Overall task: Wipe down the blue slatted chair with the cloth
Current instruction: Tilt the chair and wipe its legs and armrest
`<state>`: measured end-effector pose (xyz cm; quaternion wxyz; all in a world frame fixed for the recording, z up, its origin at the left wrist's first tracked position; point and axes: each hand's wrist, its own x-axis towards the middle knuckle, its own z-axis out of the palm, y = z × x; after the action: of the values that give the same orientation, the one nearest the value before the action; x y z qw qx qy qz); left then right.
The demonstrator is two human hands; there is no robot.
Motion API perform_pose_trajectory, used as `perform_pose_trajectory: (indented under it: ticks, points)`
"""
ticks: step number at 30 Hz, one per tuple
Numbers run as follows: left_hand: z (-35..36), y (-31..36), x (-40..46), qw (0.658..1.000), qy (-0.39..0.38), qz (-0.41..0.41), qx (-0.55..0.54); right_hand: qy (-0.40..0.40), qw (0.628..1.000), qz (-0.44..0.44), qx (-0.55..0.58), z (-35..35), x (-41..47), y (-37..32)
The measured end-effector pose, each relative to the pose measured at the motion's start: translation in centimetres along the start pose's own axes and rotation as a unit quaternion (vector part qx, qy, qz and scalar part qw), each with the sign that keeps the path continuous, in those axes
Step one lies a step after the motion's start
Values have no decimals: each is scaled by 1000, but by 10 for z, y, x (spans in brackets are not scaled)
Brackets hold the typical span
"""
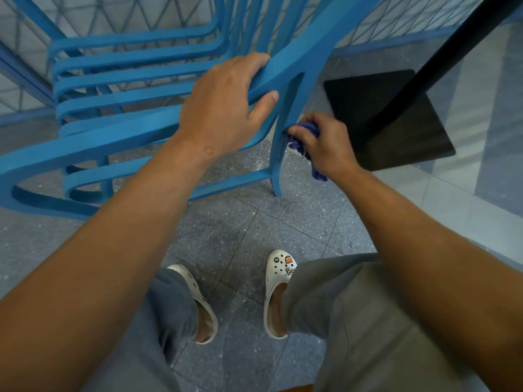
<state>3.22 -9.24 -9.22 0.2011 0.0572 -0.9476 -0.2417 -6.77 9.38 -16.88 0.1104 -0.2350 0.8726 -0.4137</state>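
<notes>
The blue slatted chair point(119, 89) fills the upper left, tilted toward me on the grey floor. My left hand point(223, 106) grips the chair's near frame rail, fingers over the top and thumb underneath. My right hand point(322, 145) is closed around a bunched purple-blue cloth point(304, 128) and presses it against the chair's rear leg point(278, 162), just below where the leg joins the frame. Part of the cloth hangs out below my wrist.
A black square table base point(396, 142) with a black post point(441, 55) stands right of the chair leg. A blue wire fence point(169, 15) runs behind the chair. My feet in white clogs point(278, 292) stand on grey speckled tiles.
</notes>
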Motion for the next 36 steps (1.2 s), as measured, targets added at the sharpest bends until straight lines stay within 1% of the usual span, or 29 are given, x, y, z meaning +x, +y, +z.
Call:
perform_pose_trajectory:
  ticks: [2, 6, 7, 9, 12, 14, 16, 18, 20, 22, 25, 26, 27, 30, 32, 34, 36]
  points:
    - [1, 1, 0, 1000, 5, -3, 3, 12, 1000, -10, -12, -3, 4, -1]
    - [3, -1, 0, 1000, 19, -9, -5, 110, 990, -64, 54, -21, 11, -21]
    - [3, -1, 0, 1000, 21, -9, -4, 116, 989, -68, 62, -22, 11, -22]
    - [3, 0, 0, 1000, 24, -7, -1, 83, 994, -49, 54, -14, 7, -17]
    - [4, 2, 1, 999, 32, -11, -4, 13, 1000, -6, -17, 3, 2, 0]
    - [4, 2, 1, 999, 34, -15, -3, 10, 1000, -13, -19, 4, 1, -1]
    - [5, 1, 1, 999, 35, -15, -4, 52, 998, -36, 32, -3, 3, -13]
    - [5, 1, 1, 999, 37, -12, 1, 117, 987, -65, 88, -12, 6, -26]
    - [4, 1, 1, 999, 36, -7, 8, 141, 981, -92, 99, -15, 8, -31]
    - [4, 2, 1, 999, 32, -5, 8, 105, 988, -68, 92, -8, 6, -24]
    - [4, 4, 0, 999, 34, -14, 19, -11, 998, 11, 54, 10, -1, -3]
    - [4, 5, -1, 999, 33, -17, 22, -35, 998, 27, 40, 14, -2, 3]
    - [4, 5, -1, 999, 29, -16, 23, -47, 998, 30, 20, 15, -2, 7]
    - [1, 2, -2, 1000, 15, -2, 19, -44, 998, -3, -54, 9, 4, 5]
    - [0, 0, -2, 1000, 11, 4, 22, -36, 999, -16, -35, 1, 6, 0]
    - [-1, -1, -3, 1000, 9, 9, 23, -36, 999, -13, 27, -5, 7, -3]
    - [-1, -2, -4, 1000, 7, 13, 18, -58, 994, 10, 89, -10, 5, -6]
